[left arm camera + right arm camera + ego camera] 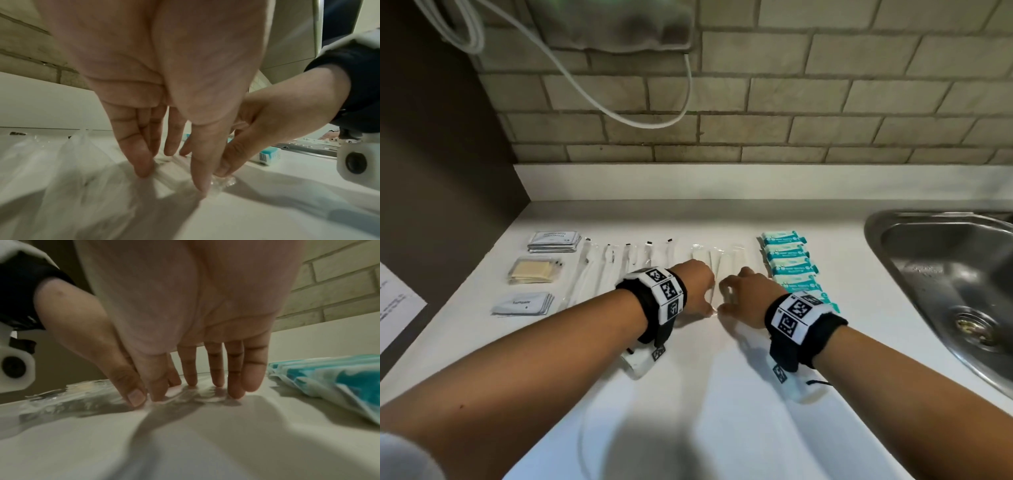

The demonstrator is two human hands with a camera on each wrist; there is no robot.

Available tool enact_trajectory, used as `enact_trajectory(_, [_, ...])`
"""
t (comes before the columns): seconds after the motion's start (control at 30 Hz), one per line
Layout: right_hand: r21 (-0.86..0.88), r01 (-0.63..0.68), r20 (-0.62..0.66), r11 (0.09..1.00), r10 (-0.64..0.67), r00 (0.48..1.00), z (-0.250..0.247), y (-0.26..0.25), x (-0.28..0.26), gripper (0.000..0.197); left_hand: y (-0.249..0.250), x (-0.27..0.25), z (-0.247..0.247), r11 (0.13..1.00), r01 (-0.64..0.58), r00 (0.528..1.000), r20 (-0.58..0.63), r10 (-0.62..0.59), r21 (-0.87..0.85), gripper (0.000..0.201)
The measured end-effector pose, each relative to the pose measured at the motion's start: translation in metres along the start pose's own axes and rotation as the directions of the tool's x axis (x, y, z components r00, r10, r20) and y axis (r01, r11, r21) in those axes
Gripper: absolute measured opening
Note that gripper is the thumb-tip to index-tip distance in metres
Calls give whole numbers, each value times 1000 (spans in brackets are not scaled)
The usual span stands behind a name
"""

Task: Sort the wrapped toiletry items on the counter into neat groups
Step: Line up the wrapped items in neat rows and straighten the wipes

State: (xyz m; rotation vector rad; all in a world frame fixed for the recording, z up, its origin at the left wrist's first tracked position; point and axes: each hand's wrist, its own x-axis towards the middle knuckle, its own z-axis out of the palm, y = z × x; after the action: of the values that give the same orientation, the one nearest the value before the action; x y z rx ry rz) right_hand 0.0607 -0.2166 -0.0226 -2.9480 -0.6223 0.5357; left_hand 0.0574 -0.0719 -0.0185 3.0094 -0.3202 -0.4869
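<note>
Judging by the sachet stacks (pixel 554 242), toothbrush row (pixel 619 260) and teal packs (pixel 789 263) already grouped on the bench (pixel 688 394), only the clear-wrapped items (pixel 717 263) are left, pressed flat under straight fingers of both hands (pixel 697 281) (pixel 748 294).

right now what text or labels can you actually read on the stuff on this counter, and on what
"Toothpaste", roughly, on the bottom white sachet stack.
Top grey sachet stack: two printed lines, too blurred.
Teal packets: white lettering, too small.
Paper sheet: print, unreadable.
Wristbands: square marker codes, no words.
</note>
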Motion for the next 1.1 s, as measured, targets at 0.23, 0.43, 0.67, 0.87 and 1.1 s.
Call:
enact_trajectory(0.23, [-38,31,34,999,-30,999,-5,22,2,33,10,0,3,996,75,997,-32,-77,-53,59])
enact_trajectory(0.43, [-5,70,-10,998,-70,997,-4,26,6,31,8,0,4,995,86,995,-50,-88,-50,48])
enact_trajectory(0.67, [-38,67,-40,997,-69,997,-3,26,10,31,-7,-7,-22,989,1,994,-111,-17,-149,40])
enact_trajectory(0.87, [-96,46,-22,994,-48,999,-12,21,16,32,-22,-16,-46,911,-63,933,-347,-90,-407,17])
enact_trajectory(1.1, [-67,120,-176,991,-130,976,-19,2,23,40,-34,-13,-66,864,-111,844,-506,-179,-491,11])
